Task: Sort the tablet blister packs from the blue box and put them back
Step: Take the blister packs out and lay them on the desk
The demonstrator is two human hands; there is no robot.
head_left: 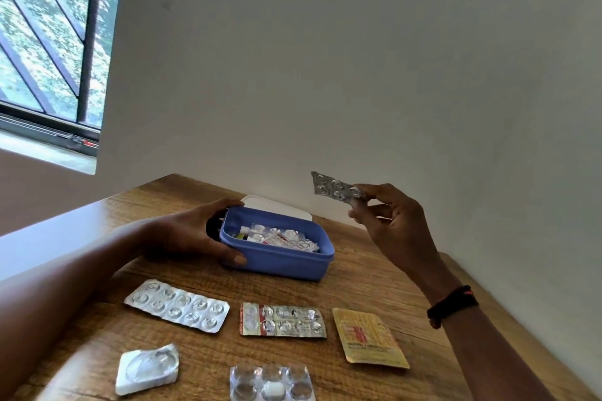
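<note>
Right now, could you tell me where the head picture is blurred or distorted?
Head view: wide-angle bend curves the window bars and table edges; the left forearm is smeared; the strip in the right hand stays fairly sharp.

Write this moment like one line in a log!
left hand: steadies blue box | right hand: holds silver strip up | box: packs inside | table: five packs laid out

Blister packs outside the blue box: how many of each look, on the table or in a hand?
Plain silver foil packs: 2, one on the wooden table at, one in the right hand at
Silver pack with red print: 1
Yellow foil pack: 1
Clear bubble pack: 1
White single-cavity pack: 1
Total: 6
</note>
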